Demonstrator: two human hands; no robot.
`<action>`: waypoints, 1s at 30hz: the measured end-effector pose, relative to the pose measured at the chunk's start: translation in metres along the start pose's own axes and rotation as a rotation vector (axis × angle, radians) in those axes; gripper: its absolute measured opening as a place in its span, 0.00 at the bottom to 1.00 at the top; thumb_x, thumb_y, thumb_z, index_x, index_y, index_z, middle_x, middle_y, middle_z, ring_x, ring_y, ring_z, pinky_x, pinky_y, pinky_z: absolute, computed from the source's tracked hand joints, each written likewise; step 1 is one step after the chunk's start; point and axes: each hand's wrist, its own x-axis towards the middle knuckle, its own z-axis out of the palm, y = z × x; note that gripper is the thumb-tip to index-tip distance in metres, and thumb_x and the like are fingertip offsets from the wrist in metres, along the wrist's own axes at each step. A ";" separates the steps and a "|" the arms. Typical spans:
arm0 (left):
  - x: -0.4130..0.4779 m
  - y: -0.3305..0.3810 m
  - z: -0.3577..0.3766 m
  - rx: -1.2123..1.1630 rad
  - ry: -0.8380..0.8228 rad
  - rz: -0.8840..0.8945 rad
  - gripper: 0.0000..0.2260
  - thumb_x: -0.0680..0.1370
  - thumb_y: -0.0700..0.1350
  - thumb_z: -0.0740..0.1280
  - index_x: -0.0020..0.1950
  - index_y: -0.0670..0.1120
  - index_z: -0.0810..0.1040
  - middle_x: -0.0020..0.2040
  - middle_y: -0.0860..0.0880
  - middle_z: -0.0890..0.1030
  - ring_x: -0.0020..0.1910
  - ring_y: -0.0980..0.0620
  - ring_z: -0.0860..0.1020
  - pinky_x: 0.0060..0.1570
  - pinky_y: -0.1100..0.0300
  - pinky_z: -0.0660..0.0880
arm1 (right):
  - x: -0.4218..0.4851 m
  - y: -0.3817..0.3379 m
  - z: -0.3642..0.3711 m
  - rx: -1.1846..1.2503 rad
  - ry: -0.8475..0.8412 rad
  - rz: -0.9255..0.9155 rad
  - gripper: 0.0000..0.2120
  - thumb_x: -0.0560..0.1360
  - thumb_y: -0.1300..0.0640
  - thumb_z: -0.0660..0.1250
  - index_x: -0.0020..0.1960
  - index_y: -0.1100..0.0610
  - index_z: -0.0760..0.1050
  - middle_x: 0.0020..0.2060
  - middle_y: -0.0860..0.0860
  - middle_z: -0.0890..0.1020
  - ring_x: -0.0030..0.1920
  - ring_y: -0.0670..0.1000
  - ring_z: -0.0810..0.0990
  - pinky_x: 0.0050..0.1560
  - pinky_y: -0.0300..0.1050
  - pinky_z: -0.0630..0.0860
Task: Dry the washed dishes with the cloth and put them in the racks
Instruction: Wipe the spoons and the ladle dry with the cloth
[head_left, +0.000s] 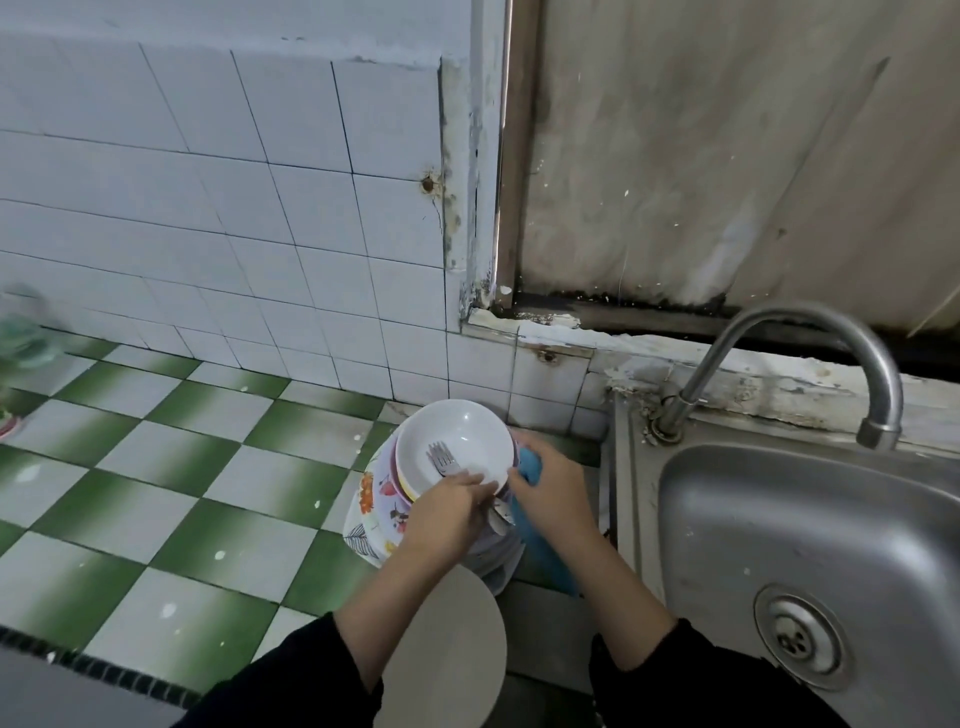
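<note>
The round white bowl (457, 431) tops a plate stack (374, 512) on the green-checked tiled worktop (156, 467), with metal forks (441, 460) inside. The left hand (452, 512) seemingly pinches its near rim with curled fingers; the right hand (553, 496) grips the blue cloth (531, 465). Best to lift the forks out first, steadying the stack.

Soft, even light, shadows faint. Wide-angle bowing curves the wall tiles (208, 208); the left edge smears; the tap (800, 313) glints dully.

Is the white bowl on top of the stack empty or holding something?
Not empty: metal forks lie in the round white bowl, handles passing over its near rim into the left hand's grip.
</note>
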 end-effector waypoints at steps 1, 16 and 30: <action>0.000 -0.002 0.000 0.014 0.003 0.013 0.19 0.82 0.43 0.59 0.73 0.53 0.69 0.75 0.51 0.68 0.75 0.51 0.63 0.71 0.59 0.62 | 0.001 0.000 -0.003 0.048 0.025 0.049 0.24 0.78 0.61 0.67 0.73 0.52 0.68 0.66 0.53 0.75 0.65 0.53 0.74 0.62 0.41 0.69; -0.032 0.004 -0.027 0.243 -0.045 -0.086 0.23 0.81 0.40 0.59 0.73 0.61 0.67 0.63 0.45 0.70 0.66 0.45 0.68 0.57 0.59 0.69 | -0.012 -0.009 -0.076 1.176 0.167 0.712 0.25 0.69 0.54 0.77 0.60 0.66 0.74 0.54 0.63 0.81 0.54 0.62 0.81 0.41 0.55 0.79; -0.069 0.023 -0.057 -1.124 -0.058 -0.591 0.16 0.80 0.31 0.61 0.68 0.35 0.72 0.44 0.41 0.82 0.35 0.51 0.81 0.32 0.66 0.77 | -0.082 -0.046 -0.093 1.186 -0.357 0.560 0.15 0.73 0.54 0.65 0.41 0.66 0.81 0.36 0.60 0.82 0.30 0.56 0.81 0.32 0.45 0.80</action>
